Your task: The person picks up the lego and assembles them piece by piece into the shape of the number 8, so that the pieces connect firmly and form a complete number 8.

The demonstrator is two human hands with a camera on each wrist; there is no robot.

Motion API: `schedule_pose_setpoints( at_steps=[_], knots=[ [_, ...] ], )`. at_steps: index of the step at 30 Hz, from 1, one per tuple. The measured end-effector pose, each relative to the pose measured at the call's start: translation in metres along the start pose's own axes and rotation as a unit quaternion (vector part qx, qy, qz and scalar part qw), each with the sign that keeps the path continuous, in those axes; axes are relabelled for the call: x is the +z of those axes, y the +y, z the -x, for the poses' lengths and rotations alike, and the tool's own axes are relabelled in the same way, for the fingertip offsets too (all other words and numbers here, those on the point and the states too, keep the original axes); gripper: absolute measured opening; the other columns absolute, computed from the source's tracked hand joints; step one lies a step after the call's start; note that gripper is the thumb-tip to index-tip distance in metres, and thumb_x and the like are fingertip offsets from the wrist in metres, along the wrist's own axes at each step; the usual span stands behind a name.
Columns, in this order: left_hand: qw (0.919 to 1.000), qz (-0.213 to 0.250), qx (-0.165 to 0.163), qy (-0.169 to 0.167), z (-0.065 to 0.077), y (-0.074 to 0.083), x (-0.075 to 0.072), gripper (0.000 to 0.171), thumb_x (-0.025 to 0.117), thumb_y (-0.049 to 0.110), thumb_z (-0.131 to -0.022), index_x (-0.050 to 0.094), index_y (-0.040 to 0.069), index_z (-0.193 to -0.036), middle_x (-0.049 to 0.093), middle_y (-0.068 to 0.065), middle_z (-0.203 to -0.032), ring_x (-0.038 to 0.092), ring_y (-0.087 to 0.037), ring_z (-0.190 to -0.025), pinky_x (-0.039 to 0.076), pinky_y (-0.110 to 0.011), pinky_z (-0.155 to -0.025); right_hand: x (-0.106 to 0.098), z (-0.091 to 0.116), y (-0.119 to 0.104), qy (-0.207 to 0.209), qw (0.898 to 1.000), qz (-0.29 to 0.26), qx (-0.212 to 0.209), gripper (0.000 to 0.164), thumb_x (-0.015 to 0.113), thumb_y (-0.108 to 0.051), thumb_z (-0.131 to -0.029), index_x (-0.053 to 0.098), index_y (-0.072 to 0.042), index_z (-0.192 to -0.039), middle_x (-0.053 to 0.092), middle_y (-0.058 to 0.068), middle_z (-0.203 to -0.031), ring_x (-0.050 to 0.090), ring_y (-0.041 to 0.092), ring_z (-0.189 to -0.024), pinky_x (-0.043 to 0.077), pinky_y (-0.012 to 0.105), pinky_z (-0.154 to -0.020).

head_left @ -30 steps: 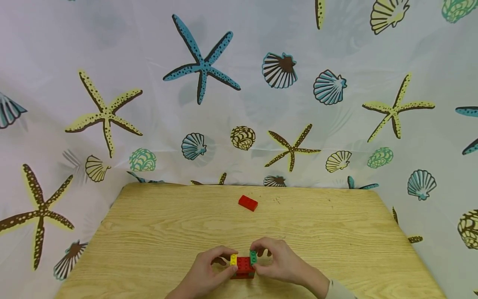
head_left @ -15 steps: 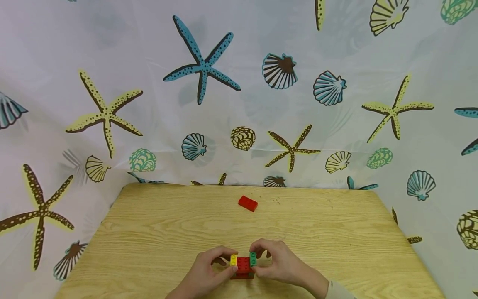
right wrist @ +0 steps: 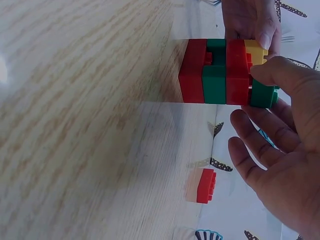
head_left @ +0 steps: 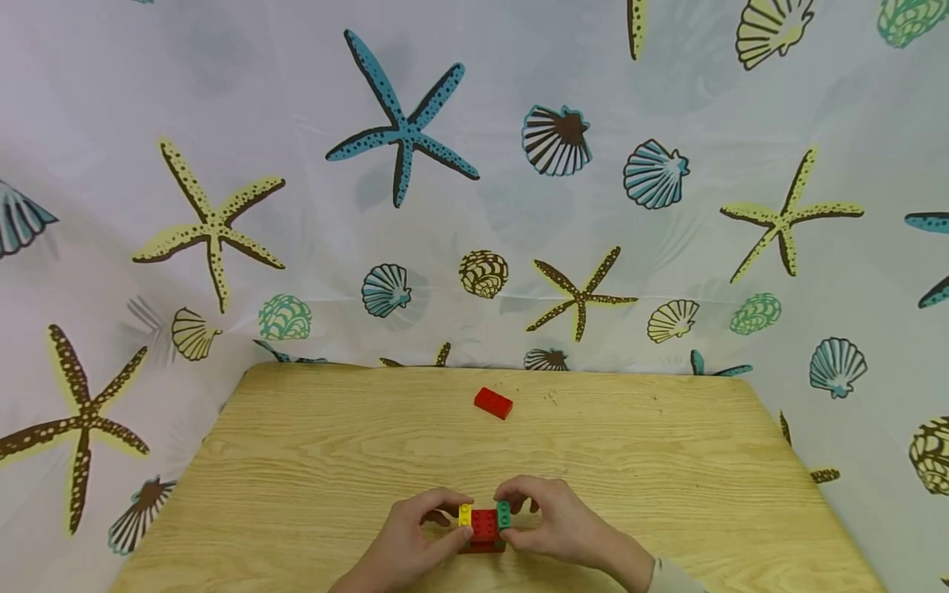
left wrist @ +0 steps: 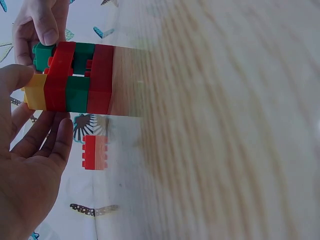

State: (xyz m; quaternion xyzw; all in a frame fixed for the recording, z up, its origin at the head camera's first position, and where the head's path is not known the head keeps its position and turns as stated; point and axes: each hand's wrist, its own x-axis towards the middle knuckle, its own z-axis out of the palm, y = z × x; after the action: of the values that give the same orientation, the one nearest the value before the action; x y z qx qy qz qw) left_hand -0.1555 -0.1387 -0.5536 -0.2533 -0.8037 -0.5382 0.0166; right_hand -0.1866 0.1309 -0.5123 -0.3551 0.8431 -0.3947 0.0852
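Observation:
A small stack of toy building bricks stands near the table's front edge. Its base is a red brick (left wrist: pixel 101 80), with two green bricks (right wrist: pixel 214 84) spaced apart on it and another red brick (head_left: pixel 484 523) bridging them. My left hand (head_left: pixel 417 531) pinches the yellow brick (head_left: pixel 465 515) on the stack's left end between thumb and index finger. At the right end, my right hand (head_left: pixel 552 520) pinches a green two-stud brick (head_left: pixel 503 515) at the top of the stack. Studs of the upper red brick show between the yellow and green ones.
A single red brick (head_left: pixel 493 403) lies farther back on the wooden table (head_left: pixel 356 445), studs up. Behind the table and along both sides hangs a white curtain (head_left: pixel 474 198) printed with starfish and shells.
My right hand and the green brick have sunk very slightly towards the stack. The left hand keeps its grip on the yellow brick in the same place.

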Motion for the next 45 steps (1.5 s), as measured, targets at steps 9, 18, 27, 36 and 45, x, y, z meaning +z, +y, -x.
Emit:
schedule_pose_setpoints(
  at_steps=[9,18,27,36,45],
  knots=[
    [1.0,0.002,-0.003,0.0,0.0,-0.001,-0.001,0.032,0.075,0.026,-0.1,0.072,0.007,-0.126,0.077,-0.004,-0.116,0.069,-0.006,-0.102,0.062,-0.033,-0.082,0.0,0.001,0.0,0.002,1.0,-0.005,-0.003,0.03,0.081,-0.02,-0.094,0.071,-0.009,-0.12,0.076,-0.002,-0.114,0.071,0.016,-0.099,0.056,0.029,-0.084],
    [1.0,0.001,-0.005,-0.002,0.0,-0.001,-0.001,0.033,0.074,0.027,-0.1,0.072,0.007,-0.126,0.076,-0.004,-0.117,0.069,-0.006,-0.103,0.062,-0.033,-0.082,-0.002,-0.001,-0.004,-0.013,0.999,-0.025,0.026,0.028,0.081,-0.019,-0.093,0.072,-0.01,-0.118,0.076,0.0,-0.115,0.07,0.011,-0.098,0.056,0.028,-0.083],
    [0.9999,0.005,-0.012,-0.003,0.0,-0.001,-0.001,0.032,0.075,0.026,-0.1,0.072,0.007,-0.126,0.076,-0.004,-0.117,0.069,-0.007,-0.103,0.062,-0.032,-0.082,0.001,-0.001,-0.003,-0.004,0.997,-0.058,0.045,0.027,0.084,-0.018,-0.091,0.074,-0.012,-0.115,0.075,0.001,-0.114,0.069,0.013,-0.098,0.054,0.025,-0.08],
    [0.9999,0.0,-0.013,-0.002,-0.001,-0.001,-0.002,0.033,0.075,0.028,-0.1,0.072,0.008,-0.126,0.076,-0.003,-0.118,0.069,-0.007,-0.104,0.062,-0.032,-0.083,0.002,-0.003,-0.004,-0.001,0.996,-0.061,0.063,0.025,0.084,-0.018,-0.09,0.074,-0.015,-0.114,0.074,0.0,-0.116,0.068,0.016,-0.097,0.056,0.029,-0.078],
    [1.0,0.001,0.003,-0.002,0.0,-0.002,-0.001,0.032,0.074,0.026,-0.1,0.072,0.007,-0.126,0.077,-0.006,-0.117,0.07,-0.007,-0.103,0.062,-0.032,-0.082,0.012,0.004,0.002,0.028,0.995,-0.092,0.04,0.034,0.081,-0.014,-0.092,0.07,-0.005,-0.123,0.073,0.006,-0.117,0.07,0.02,-0.097,0.058,0.026,-0.08]
  ],
)
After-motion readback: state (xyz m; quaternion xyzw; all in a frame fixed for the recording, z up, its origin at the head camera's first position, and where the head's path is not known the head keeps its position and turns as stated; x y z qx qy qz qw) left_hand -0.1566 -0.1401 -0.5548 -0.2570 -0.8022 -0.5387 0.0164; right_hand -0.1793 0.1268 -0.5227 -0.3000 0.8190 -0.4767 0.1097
